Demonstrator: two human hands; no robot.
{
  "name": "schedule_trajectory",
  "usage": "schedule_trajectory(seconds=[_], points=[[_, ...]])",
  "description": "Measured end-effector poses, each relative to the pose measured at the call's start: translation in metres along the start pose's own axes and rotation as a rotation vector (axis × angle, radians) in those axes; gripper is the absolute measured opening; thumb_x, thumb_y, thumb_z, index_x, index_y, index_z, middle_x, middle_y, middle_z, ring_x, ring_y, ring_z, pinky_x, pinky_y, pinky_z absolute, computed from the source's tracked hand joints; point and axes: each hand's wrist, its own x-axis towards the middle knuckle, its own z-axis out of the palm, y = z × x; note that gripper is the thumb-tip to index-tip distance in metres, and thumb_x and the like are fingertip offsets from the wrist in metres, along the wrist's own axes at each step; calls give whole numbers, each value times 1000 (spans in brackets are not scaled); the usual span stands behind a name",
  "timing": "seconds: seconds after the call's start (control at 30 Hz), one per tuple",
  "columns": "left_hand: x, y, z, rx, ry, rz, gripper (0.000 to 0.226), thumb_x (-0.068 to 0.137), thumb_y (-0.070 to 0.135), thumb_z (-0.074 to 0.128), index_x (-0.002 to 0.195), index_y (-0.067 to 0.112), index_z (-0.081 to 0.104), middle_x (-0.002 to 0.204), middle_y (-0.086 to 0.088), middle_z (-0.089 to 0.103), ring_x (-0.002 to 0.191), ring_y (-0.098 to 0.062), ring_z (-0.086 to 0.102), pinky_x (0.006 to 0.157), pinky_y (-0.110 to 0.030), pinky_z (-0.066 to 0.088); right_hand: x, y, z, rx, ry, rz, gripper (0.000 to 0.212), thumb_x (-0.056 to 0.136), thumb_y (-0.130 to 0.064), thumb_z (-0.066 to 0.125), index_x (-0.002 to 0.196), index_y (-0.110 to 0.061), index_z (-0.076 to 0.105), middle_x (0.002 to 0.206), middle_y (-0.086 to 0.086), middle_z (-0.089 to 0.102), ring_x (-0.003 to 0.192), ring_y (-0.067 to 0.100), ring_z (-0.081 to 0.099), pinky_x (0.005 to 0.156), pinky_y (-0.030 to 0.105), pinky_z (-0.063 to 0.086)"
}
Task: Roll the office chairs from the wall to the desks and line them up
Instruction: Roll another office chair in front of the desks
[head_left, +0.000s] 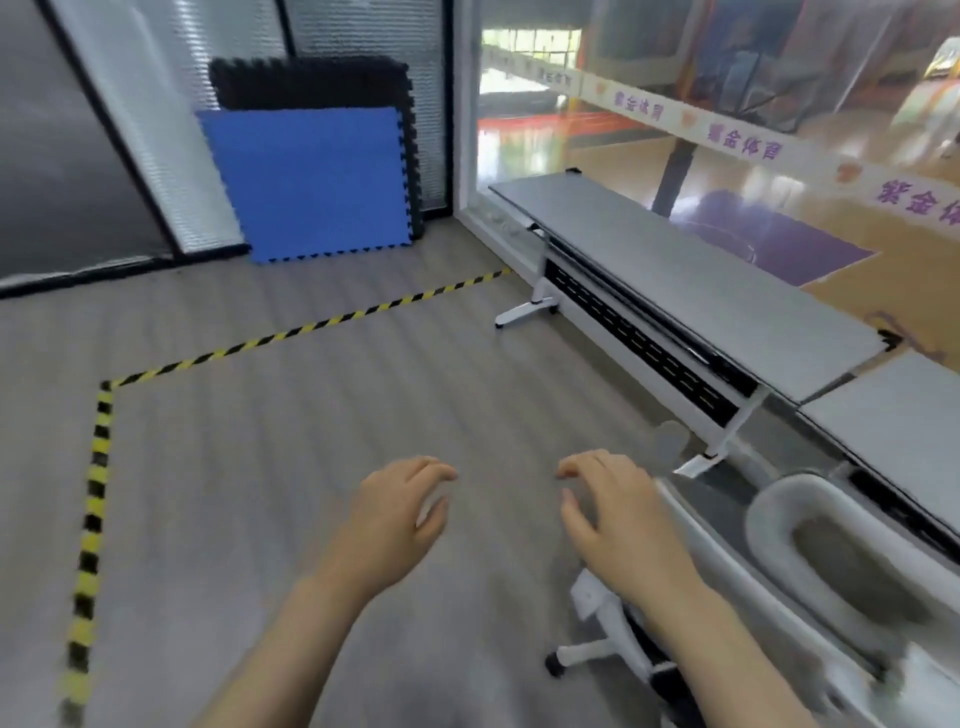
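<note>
Chair (810, 566) sitting parked at bench (701, 280) front edge, by the right corner; left hand (400, 519) and right hand (613, 514) hovering loosely spread, gripping nothing, seemingly between chairs.

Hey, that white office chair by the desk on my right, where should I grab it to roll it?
Grip the top edge of the backrest of the white chair, coming from behind with your right hand. It is the nearest edge to that hand, and the seat faces the desk.
</note>
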Motion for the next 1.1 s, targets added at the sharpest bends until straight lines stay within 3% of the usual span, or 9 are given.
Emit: schedule_trajectory(seconds=[0.07,0.17,0.3,0.43,0.63,0.83,1.1], points=[[-35,-45,-32,55,4,-113,39,90,42,38,112,24,65,111,9,66,102,-12,60,85,-22,42,20,-37,35,38,-72,-49,16,90,-23,55,103,-23,62,103,-10,62,100,11,56,89,31,43],[-91,-113,-76,97,32,-322,49,88,50,28,119,30,60,117,13,62,109,-11,57,88,-27,45,45,-99,87,84,-161,-112,24,85,-33,48,100,-22,63,99,-8,64,97,15,58,86,28,41],[-170,-187,-129,144,112,-529,30,98,39,41,124,36,55,125,22,55,116,-4,52,86,-25,44,72,-185,153,157,-250,-197,23,83,-28,53,102,-21,64,98,-7,63,98,15,58,87,24,38],[-245,-237,-173,132,228,-743,23,98,34,47,118,40,54,113,33,48,102,2,53,79,-19,42,94,-269,208,216,-364,-324,18,91,-21,58,108,-24,62,103,-15,58,103,8,53,95,30,41],[-340,-288,-218,160,369,-1011,20,97,28,50,114,34,59,114,29,53,107,0,53,81,-20,43,126,-384,292,213,-555,-519,18,92,-24,56,110,-27,61,107,-18,55,107,6,51,93,22,35],[-395,-357,-260,169,454,-1239,21,98,31,48,115,38,57,118,31,49,108,2,52,78,-17,40,171,-504,379,256,-699,-671,20,94,-24,53,112,-29,60,110,-20,54,111,5,50,96,26,40],[-420,-483,-350,209,611,-1418,22,97,33,47,117,36,57,122,26,52,106,-2,55,80,-21,44,242,-707,481,282,-841,-966,19,95,-27,50,111,-34,56,109,-24,51,107,-4,46,86,17,38]])
